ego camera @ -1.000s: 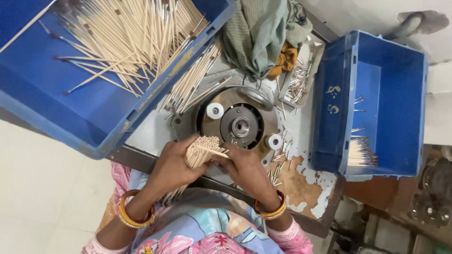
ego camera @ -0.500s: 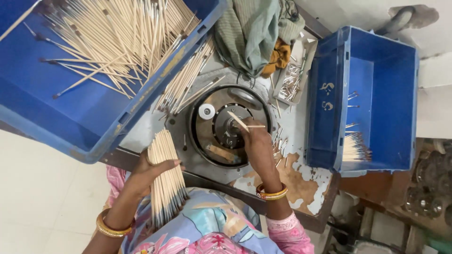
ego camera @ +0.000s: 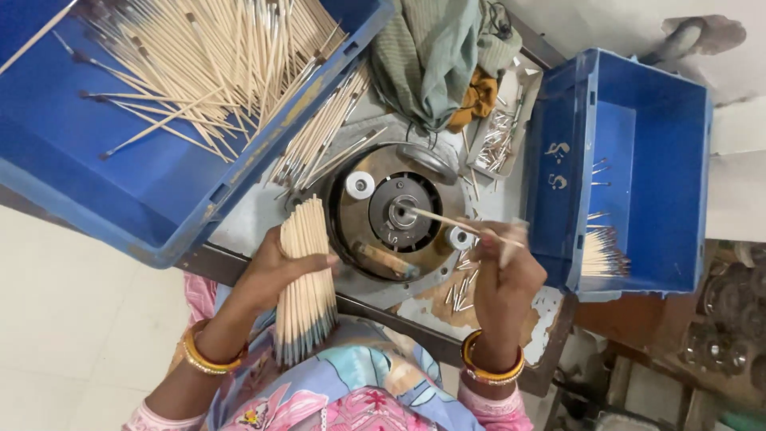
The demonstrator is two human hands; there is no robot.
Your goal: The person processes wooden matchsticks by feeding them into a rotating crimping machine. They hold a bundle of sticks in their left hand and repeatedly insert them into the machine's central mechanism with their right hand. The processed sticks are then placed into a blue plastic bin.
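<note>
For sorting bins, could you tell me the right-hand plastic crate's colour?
Blue, clearest in the head view: the rectangular plastic crate.

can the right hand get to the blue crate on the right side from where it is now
Probably yes: the right hand, holding a single stick, sits just beside the crate's near wall, with nothing between them.

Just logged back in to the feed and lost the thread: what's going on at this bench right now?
A person sits at a round metal machine. The left hand grips a bundle of thin wooden sticks, upright against the lap. The right hand holds a single stick with its tip at the machine's centre hub. A blue crate at upper left holds many loose sticks; another blue crate at right holds only a few.
</note>
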